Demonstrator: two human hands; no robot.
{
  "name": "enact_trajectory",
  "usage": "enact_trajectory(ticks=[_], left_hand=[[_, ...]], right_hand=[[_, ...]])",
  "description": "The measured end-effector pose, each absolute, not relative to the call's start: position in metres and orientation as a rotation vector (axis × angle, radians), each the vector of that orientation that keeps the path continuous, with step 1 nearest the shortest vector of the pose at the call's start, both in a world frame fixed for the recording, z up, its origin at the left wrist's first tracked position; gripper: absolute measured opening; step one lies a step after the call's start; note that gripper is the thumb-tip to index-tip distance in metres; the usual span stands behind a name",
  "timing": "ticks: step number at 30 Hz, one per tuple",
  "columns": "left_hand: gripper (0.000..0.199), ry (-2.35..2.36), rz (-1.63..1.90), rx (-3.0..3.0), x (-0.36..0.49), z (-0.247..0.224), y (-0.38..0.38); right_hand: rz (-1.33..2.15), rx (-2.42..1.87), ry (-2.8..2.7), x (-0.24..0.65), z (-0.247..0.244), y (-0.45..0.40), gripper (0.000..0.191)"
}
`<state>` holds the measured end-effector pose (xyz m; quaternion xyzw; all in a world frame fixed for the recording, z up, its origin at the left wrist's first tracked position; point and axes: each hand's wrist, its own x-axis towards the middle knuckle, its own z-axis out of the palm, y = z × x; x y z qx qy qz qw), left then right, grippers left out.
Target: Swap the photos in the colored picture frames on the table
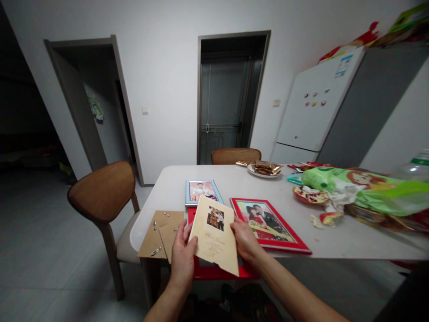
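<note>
Between my two hands is a cream printed card [211, 241] with a small photo near its top and a torn-looking lower edge. My left hand [184, 252] grips its left side, thumb on the front. On the right side, my right hand [246, 237] pinches the edge. Beneath the card lies a red frame [214, 272], mostly covered. Just to the right is a red picture frame [298, 245] with a photo of two people. A light blue picture frame [188, 192] lies behind the card. Brown backing boards [149, 232] with metal clips rest left of my left hand.
On the white table [170, 179] are a plate of wrapped snacks [264, 168], a bowl with peelings [310, 195], crumpled tissue and a green plastic package [378, 188]. Wooden chairs stand at the left [103, 192] and far side [236, 155]. A fridge [311, 103] is at the back right.
</note>
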<state>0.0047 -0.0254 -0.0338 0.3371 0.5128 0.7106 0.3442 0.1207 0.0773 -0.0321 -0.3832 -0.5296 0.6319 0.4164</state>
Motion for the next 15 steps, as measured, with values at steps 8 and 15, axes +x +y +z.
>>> enact_trajectory(ticks=[8, 15], left_hand=[[0.054, 1.860, 1.205, 1.512, -0.002, -0.038, -0.042], [0.063, 1.943, 0.822, 1.818, 0.002, -0.045, -0.047]], right_hand=[[1.479, -1.088, -1.583, 0.139, -0.038, 0.109, 0.037], [1.189, -1.274, -1.819, 0.121, -0.040, 0.115, 0.037]])
